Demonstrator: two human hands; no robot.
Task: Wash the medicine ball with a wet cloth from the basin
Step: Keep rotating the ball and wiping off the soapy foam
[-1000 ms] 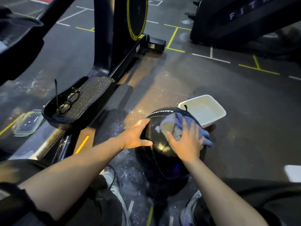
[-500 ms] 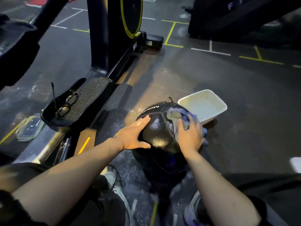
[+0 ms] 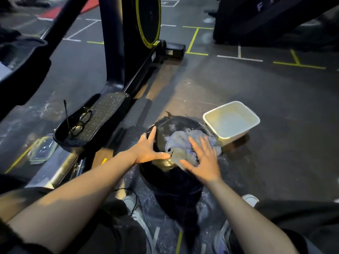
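Observation:
A black medicine ball (image 3: 172, 176) sits on the dark gym floor between my feet. My left hand (image 3: 147, 149) lies flat against its left side, fingers straight. On top of the ball, a crumpled blue-grey wet cloth (image 3: 180, 145) is spread out. My right hand (image 3: 203, 160) presses down on the cloth with fingers spread and straight. A white rectangular basin (image 3: 220, 136) holding water stands just right of the ball and behind it.
A black exercise machine with a yellow-rimmed wheel (image 3: 148, 21) stands to the left; its pedal (image 3: 102, 114) holds a pair of glasses (image 3: 80, 121). A clear lidded container (image 3: 43, 149) lies at the far left. White specks cover the floor around the ball.
My right hand has slid the cloth from the ball's right side up onto its top and toward me, spreading its fingers. My left hand stayed on the ball's left side.

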